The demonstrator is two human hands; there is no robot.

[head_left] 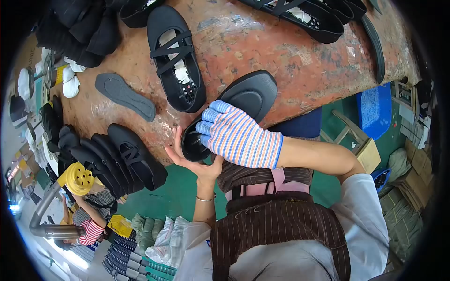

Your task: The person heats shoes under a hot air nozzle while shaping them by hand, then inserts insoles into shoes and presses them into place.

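Note:
A black sole [262, 91] lies slanted near the table's front edge, its rounded heel end towards me. My left hand [199, 164] is bare and cups the heel end from below, thumb on one side and fingers on the other. Over the middle of the sole is my right hand [241, 138], in a striped knitted glove, its fingers bent together and gripping it; their tips are partly hidden. A black shoe with crossed straps [180, 61] sits just beyond, and left of it lies a grey insole [124, 96].
More black shoes stand in a row [117, 159] at the table's left edge and others [309, 21] at the top right. A dark pile [77, 33] is at upper left. Right of the table [290, 84] are a blue bin [375, 110] and wooden stool. Another person [91, 229] is at lower left.

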